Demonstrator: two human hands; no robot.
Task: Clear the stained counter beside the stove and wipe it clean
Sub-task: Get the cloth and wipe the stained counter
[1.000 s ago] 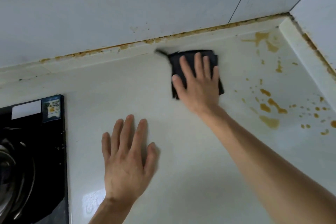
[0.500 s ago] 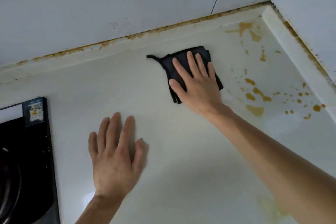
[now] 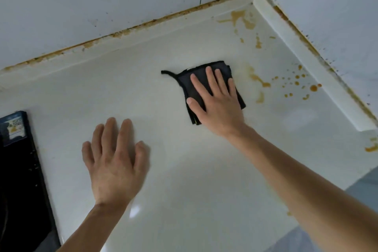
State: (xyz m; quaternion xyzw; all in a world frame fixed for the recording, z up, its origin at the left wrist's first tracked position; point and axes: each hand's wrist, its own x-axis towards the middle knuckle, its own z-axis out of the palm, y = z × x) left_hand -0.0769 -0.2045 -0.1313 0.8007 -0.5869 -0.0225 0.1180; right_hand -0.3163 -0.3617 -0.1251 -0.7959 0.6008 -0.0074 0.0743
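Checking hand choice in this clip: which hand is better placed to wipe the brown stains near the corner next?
Right. The right hand already presses flat on the black cloth, just beside the brown stains. The left hand rests flat on bare counter nearer the stove, with no cloth.

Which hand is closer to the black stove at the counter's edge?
Left. The left hand rests flat on the counter just beside the black stove; the right hand presses a dark cloth farther away.

Glossy smooth counter [image 3: 184,170]; matt black cloth [image 3: 185,86]; glossy stove [image 3: 20,170].
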